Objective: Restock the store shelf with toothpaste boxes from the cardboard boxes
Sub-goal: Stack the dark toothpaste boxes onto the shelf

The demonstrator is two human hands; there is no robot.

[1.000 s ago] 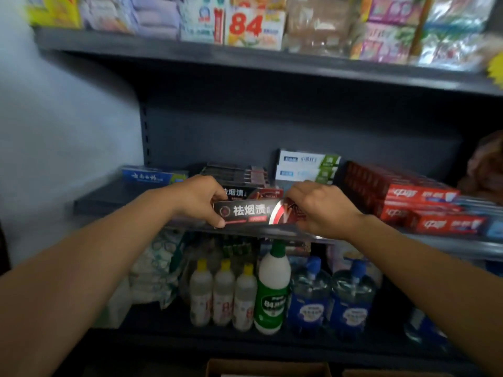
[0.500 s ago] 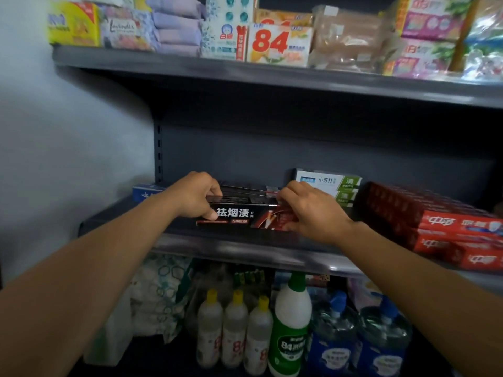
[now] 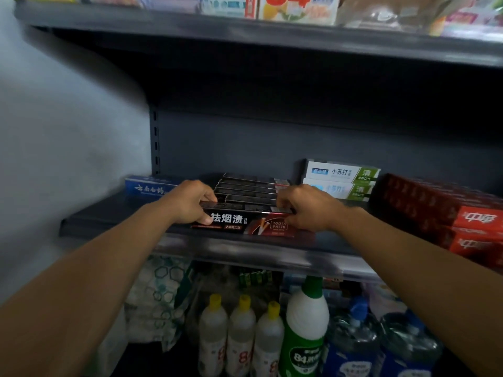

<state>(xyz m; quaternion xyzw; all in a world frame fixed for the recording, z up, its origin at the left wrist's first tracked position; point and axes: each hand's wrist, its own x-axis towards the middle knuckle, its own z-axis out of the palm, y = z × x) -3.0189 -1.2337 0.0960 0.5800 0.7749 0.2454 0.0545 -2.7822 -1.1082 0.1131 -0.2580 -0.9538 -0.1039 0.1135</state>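
Observation:
A black toothpaste box (image 3: pixel 245 221) with white characters and a red end lies lengthwise on the dark middle shelf (image 3: pixel 109 219), in front of a row of several matching black boxes (image 3: pixel 250 189). My left hand (image 3: pixel 190 202) grips the box's left end, thumb on its front face. My right hand (image 3: pixel 307 208) grips its right end, fingers curled over the top edge. The cardboard supply boxes are out of view.
A blue toothpaste box (image 3: pixel 147 186) lies at the left, white-and-green boxes (image 3: pixel 343 180) stand right of the black row, and red boxes (image 3: pixel 441 213) fill the right. Bottles (image 3: pixel 304 327) and water jugs (image 3: pixel 353 338) stand on the lower shelf. The upper shelf (image 3: pixel 272 34) holds packets.
Both hands carried the black box from the shelf's front lip back onto the shelf, against the row of black boxes. The camera has moved closer.

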